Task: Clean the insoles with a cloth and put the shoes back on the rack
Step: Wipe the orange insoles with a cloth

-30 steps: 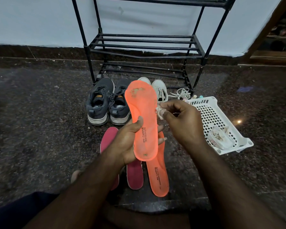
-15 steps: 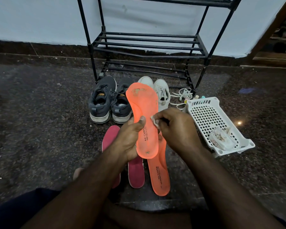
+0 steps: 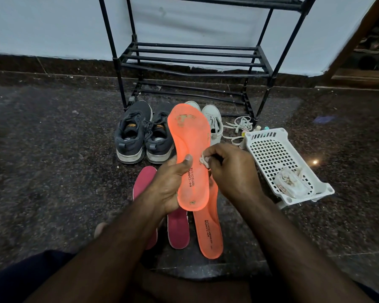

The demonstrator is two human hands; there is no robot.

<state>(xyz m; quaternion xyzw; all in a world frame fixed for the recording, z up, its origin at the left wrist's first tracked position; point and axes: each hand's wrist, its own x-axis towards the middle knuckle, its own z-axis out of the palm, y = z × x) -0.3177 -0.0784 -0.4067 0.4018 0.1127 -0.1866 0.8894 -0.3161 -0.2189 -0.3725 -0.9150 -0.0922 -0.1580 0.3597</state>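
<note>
Cloth (image 3: 204,159) mostly hidden inside right hand (image 3: 232,171), against insole (image 3: 190,154).

Orange insole (image 3: 190,149) in my grip: matt foam, scuffed. Basket (image 3: 271,136): white perforated plastic. Rack (image 3: 193,60): black metal tubing. Floor (image 3: 53,160): polished speckled stone.

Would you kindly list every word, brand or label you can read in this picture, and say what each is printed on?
"CAMPUS" over "MORYTECH LITE": on the orange foam insole held in the left hand; the thumb hides the first letters.
"CAMPUS" over a line ending "MORYTECH LITE": on the second orange insole lying on the floor.
Orange tongue labels of the dark grey sneakers: too blurred to read.
Label on the packet in the white plastic basket: too small.
</note>
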